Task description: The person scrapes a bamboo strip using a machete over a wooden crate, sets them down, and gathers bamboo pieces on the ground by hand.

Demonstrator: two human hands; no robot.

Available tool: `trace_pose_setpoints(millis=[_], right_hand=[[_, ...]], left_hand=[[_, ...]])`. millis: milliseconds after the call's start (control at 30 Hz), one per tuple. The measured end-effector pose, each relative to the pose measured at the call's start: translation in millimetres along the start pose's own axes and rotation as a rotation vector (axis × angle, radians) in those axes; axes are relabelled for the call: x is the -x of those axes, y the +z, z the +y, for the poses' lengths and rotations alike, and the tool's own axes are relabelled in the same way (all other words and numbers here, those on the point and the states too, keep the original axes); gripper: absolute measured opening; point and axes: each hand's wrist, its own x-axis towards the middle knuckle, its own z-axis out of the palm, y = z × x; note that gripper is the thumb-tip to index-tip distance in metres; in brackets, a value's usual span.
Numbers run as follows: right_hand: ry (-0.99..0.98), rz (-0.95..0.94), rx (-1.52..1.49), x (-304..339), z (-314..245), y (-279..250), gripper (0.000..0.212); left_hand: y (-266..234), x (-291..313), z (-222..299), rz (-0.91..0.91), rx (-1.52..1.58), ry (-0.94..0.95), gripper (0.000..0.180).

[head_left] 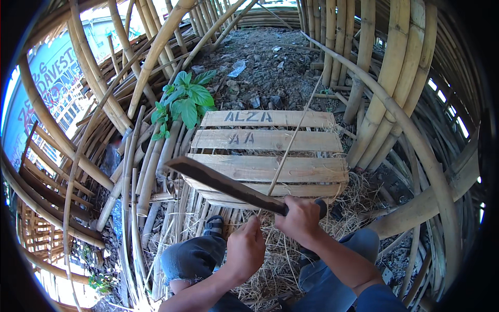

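Note:
In my right hand (298, 220) is the dark handle of a machete, fingers wrapped round it. The long machete blade (223, 184) points up and to the left, across the front of a slatted wooden crate (270, 168). My left hand (246, 249) is closed in a pinch on the near end of a thin bamboo strip (294, 139). From there the strip runs away from me, past the blade near its handle and over the crate's slats, toward the bamboo poles at the far right. Whether blade and strip touch, I cannot tell.
Bamboo poles stand at the left (161, 47) and right (393, 78). A leafy green plant (188, 99) grows beside the crate. Straw-like shavings (278, 255) cover the ground between my legs. Split bamboo lengths (152, 177) lie at the left. Rubble-strewn soil (249, 57) lies beyond.

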Motion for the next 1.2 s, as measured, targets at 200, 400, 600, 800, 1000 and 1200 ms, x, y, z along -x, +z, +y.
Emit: trace_pose_setpoints(millis=[200,400,600,800,1000,1200], right_hand=[[0.076,-0.096,0.060,-4,-7,-4,0.023],[0.121,-0.085,0.003,-2,-6,-3,0.019],[0.155,-0.084,0.083,-10,-2,-3,0.016],[0.186,-0.201,0.057,-13,-4,-6,0.023],[0.212,-0.213,0.018,-13,-8,-8,0.024],[0.136,-0.175,0.062,-4,-5,-1,0.018]], left_hand=[[7,3,-4,0.005,-0.160,0.036,0.008],[7,3,-7,-0.003,-0.227,0.055,0.010],[6,8,-8,-0.020,-0.251,0.034,0.010],[7,9,-10,0.000,-0.322,0.046,0.008],[5,8,-10,-0.031,-0.431,0.045,0.019],[10,6,-13,-0.045,-0.465,0.046,0.025]])
